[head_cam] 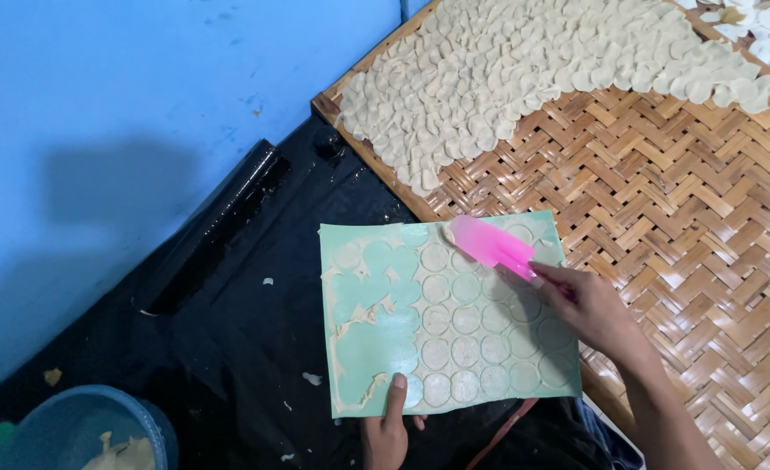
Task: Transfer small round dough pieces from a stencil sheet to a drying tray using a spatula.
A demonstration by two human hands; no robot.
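Head view shows the right hand (589, 306) clamping a pink scraper (492, 246) on the green board (363, 339), left hand (387, 426) pinching its edge, perhaps a third of dough discs (465, 348) lifted, most remaining.

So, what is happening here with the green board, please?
A person's left hand holds the near edge of a green board covered with cut dough rounds. The right hand presses a pink scraper near the board's far edge. The board's left part is mostly bare. Many rounds already lie on the woven bamboo tray.
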